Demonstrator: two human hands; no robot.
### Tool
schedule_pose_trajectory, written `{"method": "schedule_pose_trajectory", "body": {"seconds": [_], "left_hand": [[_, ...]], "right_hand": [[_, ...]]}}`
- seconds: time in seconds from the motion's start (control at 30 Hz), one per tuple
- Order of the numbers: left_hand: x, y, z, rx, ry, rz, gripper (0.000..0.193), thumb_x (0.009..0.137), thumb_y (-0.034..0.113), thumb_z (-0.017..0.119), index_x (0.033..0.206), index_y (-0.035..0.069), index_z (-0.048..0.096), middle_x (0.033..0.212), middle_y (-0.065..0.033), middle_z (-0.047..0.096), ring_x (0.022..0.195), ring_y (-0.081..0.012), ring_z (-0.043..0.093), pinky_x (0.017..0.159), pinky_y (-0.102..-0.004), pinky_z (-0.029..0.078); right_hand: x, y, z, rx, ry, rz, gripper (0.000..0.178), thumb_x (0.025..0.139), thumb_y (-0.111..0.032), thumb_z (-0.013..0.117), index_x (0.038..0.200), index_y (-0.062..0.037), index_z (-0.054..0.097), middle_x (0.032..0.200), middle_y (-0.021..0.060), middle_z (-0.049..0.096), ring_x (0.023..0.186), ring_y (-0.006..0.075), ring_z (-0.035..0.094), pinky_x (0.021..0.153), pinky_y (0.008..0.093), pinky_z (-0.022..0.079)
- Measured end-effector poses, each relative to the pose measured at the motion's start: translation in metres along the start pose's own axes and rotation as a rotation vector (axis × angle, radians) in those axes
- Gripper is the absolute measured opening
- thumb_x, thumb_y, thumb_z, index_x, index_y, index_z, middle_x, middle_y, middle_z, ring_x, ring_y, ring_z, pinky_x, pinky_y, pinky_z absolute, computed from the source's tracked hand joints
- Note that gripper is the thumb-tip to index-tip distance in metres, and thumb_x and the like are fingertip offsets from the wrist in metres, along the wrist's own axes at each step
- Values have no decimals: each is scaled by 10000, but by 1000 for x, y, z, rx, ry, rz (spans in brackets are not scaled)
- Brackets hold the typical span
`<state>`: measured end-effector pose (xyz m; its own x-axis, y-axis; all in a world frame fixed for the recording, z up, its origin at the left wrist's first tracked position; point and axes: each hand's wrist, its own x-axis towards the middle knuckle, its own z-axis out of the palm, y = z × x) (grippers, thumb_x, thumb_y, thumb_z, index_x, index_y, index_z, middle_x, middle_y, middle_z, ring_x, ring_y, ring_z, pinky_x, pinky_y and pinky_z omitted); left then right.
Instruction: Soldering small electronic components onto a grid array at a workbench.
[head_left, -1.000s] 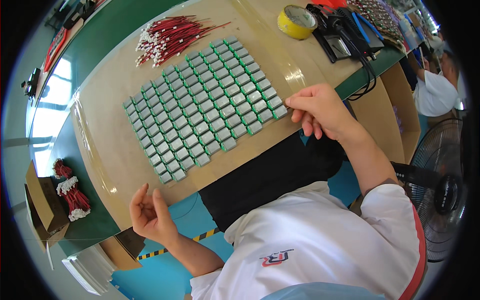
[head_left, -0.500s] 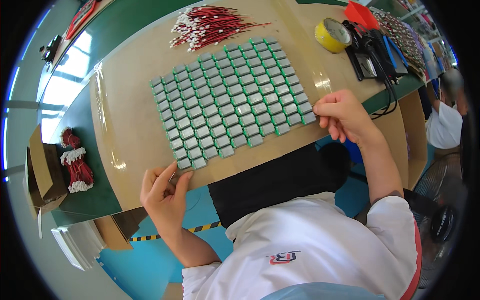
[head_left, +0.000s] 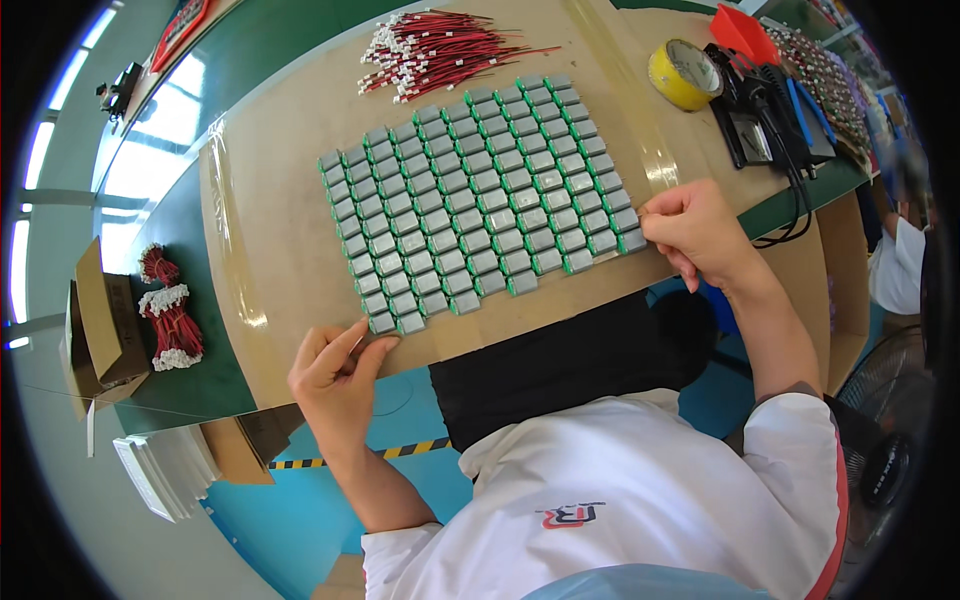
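Note:
A sheet of many small silver-and-green cells (head_left: 478, 195) lies in rows on a brown cardboard board (head_left: 270, 230). My left hand (head_left: 335, 375) rests at the board's near edge, its fingertips pinching at the near-left corner of the cell sheet. My right hand (head_left: 695, 230) has its fingers curled at the sheet's near-right corner. A pile of red wires with white plugs (head_left: 440, 48) lies beyond the sheet at the far side of the board.
A yellow tape roll (head_left: 683, 73) and a black soldering stand with tools (head_left: 765, 120) sit at the far right. Red wire bundles (head_left: 168, 308) and a cardboard box (head_left: 100, 315) are at the left on the green bench. A fan (head_left: 885, 440) stands low right.
My left hand has come up from below the bench to the near-left corner of the cell sheet. My right hand stays at the near-right corner.

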<state>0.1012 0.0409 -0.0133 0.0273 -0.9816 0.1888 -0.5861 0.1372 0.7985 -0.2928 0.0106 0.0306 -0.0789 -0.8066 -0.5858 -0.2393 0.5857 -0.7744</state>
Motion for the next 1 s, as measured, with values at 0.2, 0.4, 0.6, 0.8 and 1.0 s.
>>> {"method": "schedule_pose_trajectory", "body": {"seconds": [0.2, 0.4, 0.6, 0.8, 1.0], "left_hand": [[4, -4, 9, 38, -1, 92, 299, 704, 11, 916, 970, -8, 782, 741, -26, 596, 607, -86, 532, 506, -245, 391], [9, -3, 8, 41, -18, 86, 287, 700, 20, 917, 949, -3, 777, 728, -30, 594, 602, -98, 536, 518, -249, 406], [12, -8, 3, 7, -29, 68, 290, 698, 32, 918, 951, -3, 780, 722, -31, 598, 610, -101, 544, 528, -254, 424], [17, -14, -5, 32, -70, 90, 315, 696, 54, 924, 974, 1, 785, 707, -26, 591, 596, -105, 533, 527, -245, 424], [21, -3, -24, -56, -104, -44, 225, 772, -4, 865, 972, -44, 770, 764, 19, 596, 655, -37, 502, 551, -198, 386]], "right_hand": [[4, -5, -4, 45, 61, -53, 170, 813, -41, 623, 655, 21, 615, 571, 24, 546, 353, 77, 488, 294, 270, 384], [-3, 2, -2, 5, 70, -21, 201, 811, -40, 614, 619, 16, 589, 560, 27, 542, 350, 82, 487, 290, 272, 373], [-3, 4, 5, 11, 71, -28, 211, 816, -54, 614, 617, 14, 591, 563, 25, 548, 344, 85, 482, 288, 275, 370], [-8, 4, 8, -4, 118, -11, 231, 877, -118, 666, 715, 46, 669, 591, 48, 592, 338, 105, 496, 283, 279, 374], [-19, 11, -13, 42, 228, -79, 300, 972, -215, 674, 1109, 47, 727, 693, 51, 649, 382, 90, 521, 295, 250, 364]]}}
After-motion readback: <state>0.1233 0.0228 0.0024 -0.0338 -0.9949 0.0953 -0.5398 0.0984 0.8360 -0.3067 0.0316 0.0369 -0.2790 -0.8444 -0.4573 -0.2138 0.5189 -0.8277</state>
